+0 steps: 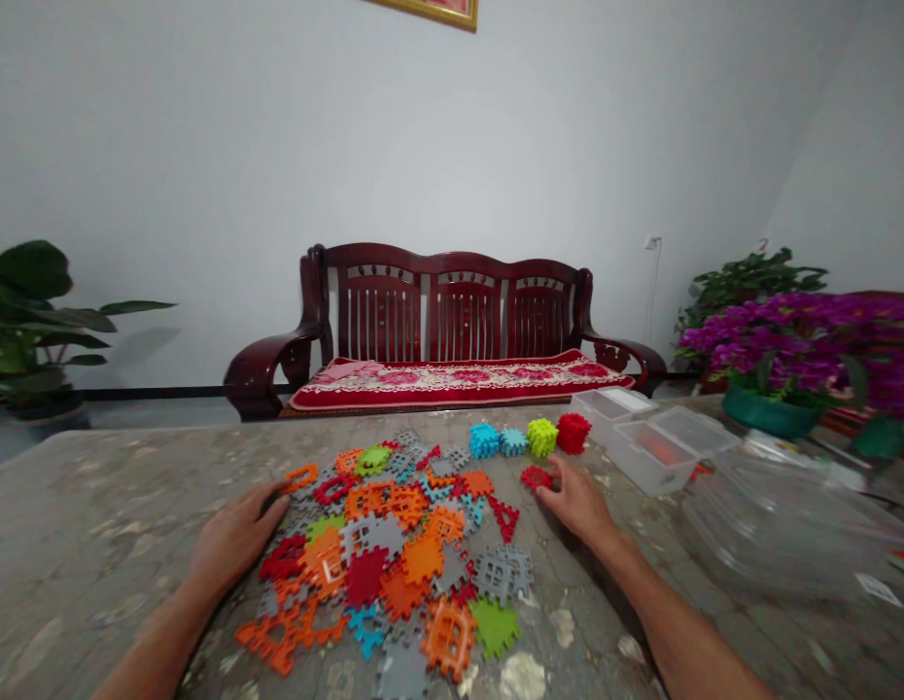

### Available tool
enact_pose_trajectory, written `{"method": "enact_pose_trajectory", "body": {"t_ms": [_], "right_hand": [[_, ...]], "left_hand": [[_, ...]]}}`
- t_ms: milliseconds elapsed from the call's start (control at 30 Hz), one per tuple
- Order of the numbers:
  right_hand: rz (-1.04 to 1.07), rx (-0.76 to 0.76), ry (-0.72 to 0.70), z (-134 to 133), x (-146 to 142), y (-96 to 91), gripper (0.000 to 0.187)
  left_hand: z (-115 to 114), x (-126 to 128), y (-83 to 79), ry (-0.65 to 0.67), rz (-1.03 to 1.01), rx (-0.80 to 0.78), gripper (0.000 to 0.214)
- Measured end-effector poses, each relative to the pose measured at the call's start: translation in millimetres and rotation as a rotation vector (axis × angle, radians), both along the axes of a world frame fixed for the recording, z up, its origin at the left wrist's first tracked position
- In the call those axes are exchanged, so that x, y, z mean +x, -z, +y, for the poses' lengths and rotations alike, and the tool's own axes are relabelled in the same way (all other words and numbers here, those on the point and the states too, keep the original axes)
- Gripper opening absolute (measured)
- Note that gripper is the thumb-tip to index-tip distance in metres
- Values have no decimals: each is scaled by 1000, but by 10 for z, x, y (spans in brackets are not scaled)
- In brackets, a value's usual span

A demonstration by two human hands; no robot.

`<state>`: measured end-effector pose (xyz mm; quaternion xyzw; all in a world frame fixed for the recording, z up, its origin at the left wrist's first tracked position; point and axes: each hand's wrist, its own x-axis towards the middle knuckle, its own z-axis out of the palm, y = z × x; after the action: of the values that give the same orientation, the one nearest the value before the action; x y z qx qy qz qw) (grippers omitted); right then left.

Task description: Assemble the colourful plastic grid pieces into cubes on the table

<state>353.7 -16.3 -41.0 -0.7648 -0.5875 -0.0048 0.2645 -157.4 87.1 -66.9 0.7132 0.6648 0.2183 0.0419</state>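
Note:
A heap of flat interlocking plastic tiles [400,554] in orange, red, grey, green and blue lies on the table in front of me. My left hand [233,540] rests flat and open at the heap's left edge, fingers touching the tiles. My right hand [577,501] lies at the heap's right, its fingertips on a loose red tile [535,477]. Beyond the heap stand several built cubes in a row: two blue [485,440], a yellow-green [541,437] and a red one [573,433].
The mottled stone table [94,525] stretches left. Clear plastic boxes [645,452] and a clear lid [780,530] sit at the right, beside purple flowers in a green pot [769,408]. A dark wooden bench [452,335] stands behind, a leafy plant [29,331] far left.

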Motion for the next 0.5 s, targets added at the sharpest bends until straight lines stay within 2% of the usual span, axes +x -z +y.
{"method": "enact_pose_trajectory", "body": {"t_ms": [133,200,333,400,500], "right_hand": [[95,195,48,81,230,-234,54],[138,266,128,171,424,-369,59],[110,164,332,399,811,-544,63],[80,97,367,505,941,-562,65],[34,74,365,624,1036,-537,65]], "left_hand": [[-1,7,-4,-14,7,-11,56],[-2,15,-14,-14,10,-19,55],[-9,29,-39,-22,14,-40,53],[-16,31,-49,-25,17,-41,52],[-23,31,-53,-11,17,-47,53]]}}
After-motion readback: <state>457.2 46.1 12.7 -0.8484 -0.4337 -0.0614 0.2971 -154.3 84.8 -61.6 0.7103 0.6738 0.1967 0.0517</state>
